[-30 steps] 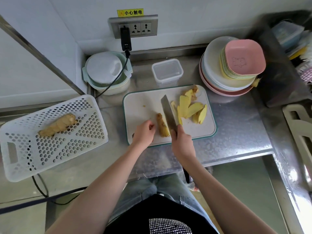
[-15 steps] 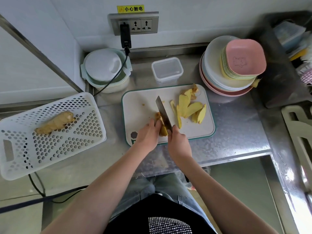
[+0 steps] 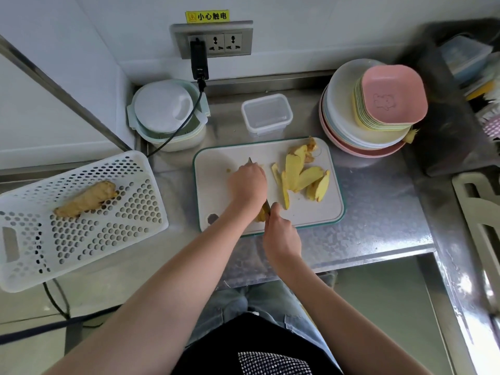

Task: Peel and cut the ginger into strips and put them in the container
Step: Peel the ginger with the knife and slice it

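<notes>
Since the earlier frame the left hand (image 3: 247, 182) has slid forward along the blade, away from the near end of the ginger piece, and now lies over the spine of the knife (image 3: 266, 206), with only the tip showing past the knuckles. Its fingers look laid flat and pressing down, though from above I cannot tell exactly how they sit. The right hand (image 3: 281, 234) grips the handle, fingers curled round it, at the near edge of the cutting board (image 3: 216, 169). A ginger piece (image 3: 261, 216) peeks out under the blade beside that hand (most of it is hidden).

My reading is that slicing is the step in hand: peeled ginger slices (image 3: 300, 177) lie fanned on the right half of the board, not yet strips. Another unpeeled ginger root (image 3: 85, 198) waits in the white basket (image 3: 108, 239) on the surface to the left. The clear container (image 3: 266, 115) stands beyond the board with nothing visible in it. Next comes a firm downward press, palm kept clear of the edge.
</notes>
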